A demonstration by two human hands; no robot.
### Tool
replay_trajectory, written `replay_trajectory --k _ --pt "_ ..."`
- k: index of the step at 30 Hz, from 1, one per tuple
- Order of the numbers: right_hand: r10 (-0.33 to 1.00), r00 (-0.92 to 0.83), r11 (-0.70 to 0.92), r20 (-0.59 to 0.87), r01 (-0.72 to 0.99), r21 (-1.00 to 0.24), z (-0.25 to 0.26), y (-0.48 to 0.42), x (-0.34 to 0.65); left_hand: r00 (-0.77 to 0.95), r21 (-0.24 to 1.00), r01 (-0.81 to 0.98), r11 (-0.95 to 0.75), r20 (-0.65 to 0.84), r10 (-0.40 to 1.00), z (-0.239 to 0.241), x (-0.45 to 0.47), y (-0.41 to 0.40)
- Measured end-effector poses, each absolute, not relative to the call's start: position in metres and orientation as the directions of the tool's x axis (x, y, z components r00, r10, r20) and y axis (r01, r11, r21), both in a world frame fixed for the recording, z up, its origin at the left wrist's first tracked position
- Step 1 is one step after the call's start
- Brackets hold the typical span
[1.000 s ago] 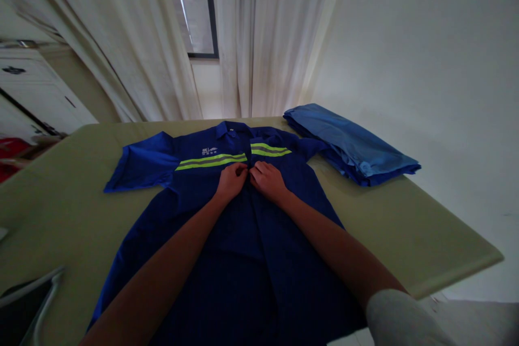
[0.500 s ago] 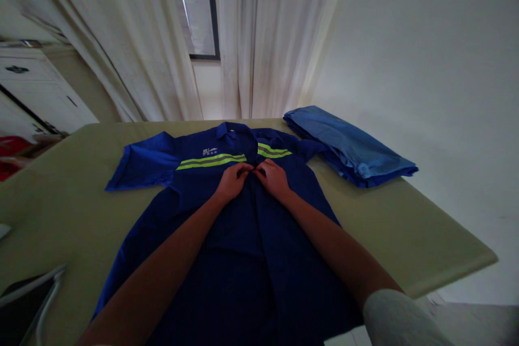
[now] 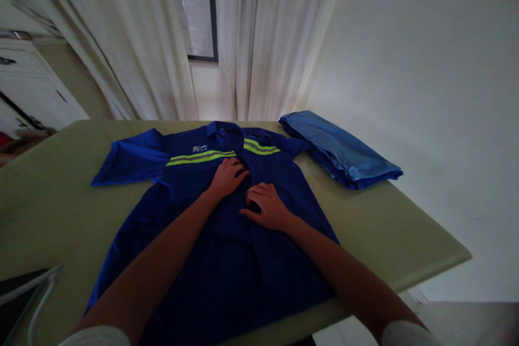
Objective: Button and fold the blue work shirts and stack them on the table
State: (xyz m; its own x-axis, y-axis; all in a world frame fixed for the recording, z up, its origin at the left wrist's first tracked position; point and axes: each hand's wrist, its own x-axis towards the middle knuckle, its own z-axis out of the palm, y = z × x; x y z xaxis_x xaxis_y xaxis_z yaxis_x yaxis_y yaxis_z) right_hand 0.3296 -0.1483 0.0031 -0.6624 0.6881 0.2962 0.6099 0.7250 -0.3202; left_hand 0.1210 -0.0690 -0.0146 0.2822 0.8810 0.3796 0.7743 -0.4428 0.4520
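Note:
A dark blue work shirt point(image 3: 203, 259) with yellow-green reflective stripes across the chest lies flat, front up, on a pale green table point(image 3: 52, 194). My left hand point(image 3: 227, 175) rests on the shirt's front opening just below the stripes, fingers curled onto the cloth. My right hand point(image 3: 265, 206) lies a little lower on the same opening, fingers bent and pinching the fabric edge. Whether a button sits between the fingers is hidden.
A folded lighter blue garment point(image 3: 340, 151) lies at the table's far right. A dark object with a metal frame point(image 3: 24, 294) sits at the near left edge. White curtains point(image 3: 259, 38) and a window stand behind the table; white cabinets point(image 3: 28, 92) are at the left.
Both hands were together at the placket just under the stripes. My right hand has since slid down the opening toward me; the left stays near the stripes. The view shifted slightly.

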Motion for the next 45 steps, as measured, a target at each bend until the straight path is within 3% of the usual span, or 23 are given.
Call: replay_trajectory --k 4,7,13,16,20,26,30,34,38,40,45 --pt "0.765 -0.579 0.644 0.283 0.691 -0.327 -0.002 -0.135 0.33 0.444 0.43 0.696 -0.575 0.372 0.815 -0.009 0.123 -0.082" --pt "0.787 -0.57 0.616 0.236 0.703 -0.355 -0.004 -0.129 0.331 0.45 0.5 0.679 -0.538 0.295 0.843 -0.009 0.127 -0.086" --pt "0.707 -0.635 0.695 0.312 0.706 -0.138 -0.004 -0.134 0.328 0.287 0.738 0.558 -0.38 0.257 0.923 -0.012 0.135 -0.085" --pt "0.733 -0.618 0.679 0.284 0.684 -0.266 -0.004 -0.128 0.328 0.271 0.761 0.531 -0.373 0.265 0.926 -0.012 0.137 -0.085" --pt "0.844 -0.49 0.527 0.216 0.688 -0.498 -0.006 -0.12 0.33 0.274 0.828 0.423 -0.367 0.269 0.923 -0.012 0.136 -0.085" --pt "0.892 -0.391 0.45 0.229 0.714 -0.536 -0.007 -0.119 0.331 0.313 0.915 0.272 -0.297 0.208 0.927 -0.009 0.135 -0.084" --pt "0.812 -0.527 0.571 0.25 0.633 -0.522 0.006 -0.127 0.339 0.251 0.937 0.232 -0.262 0.203 0.946 -0.004 0.138 -0.084" --pt "0.667 -0.72 0.717 0.191 0.552 -0.425 0.02 -0.138 0.355 0.246 0.973 0.188 -0.132 0.083 0.966 0.01 0.144 -0.092" --pt "0.607 -0.787 0.763 0.115 0.536 -0.361 0.024 -0.139 0.364 0.455 0.947 0.322 -0.008 -0.147 0.878 0.018 0.146 -0.102" --pt "0.577 -0.807 0.782 0.124 0.504 -0.366 0.027 -0.139 0.365 0.496 0.901 0.432 -0.035 -0.205 0.844 0.014 0.147 -0.104" --pt "0.518 -0.853 0.801 0.067 0.456 -0.387 0.048 -0.153 0.36 0.382 0.745 0.614 -0.261 0.008 0.924 -0.004 0.148 -0.097"
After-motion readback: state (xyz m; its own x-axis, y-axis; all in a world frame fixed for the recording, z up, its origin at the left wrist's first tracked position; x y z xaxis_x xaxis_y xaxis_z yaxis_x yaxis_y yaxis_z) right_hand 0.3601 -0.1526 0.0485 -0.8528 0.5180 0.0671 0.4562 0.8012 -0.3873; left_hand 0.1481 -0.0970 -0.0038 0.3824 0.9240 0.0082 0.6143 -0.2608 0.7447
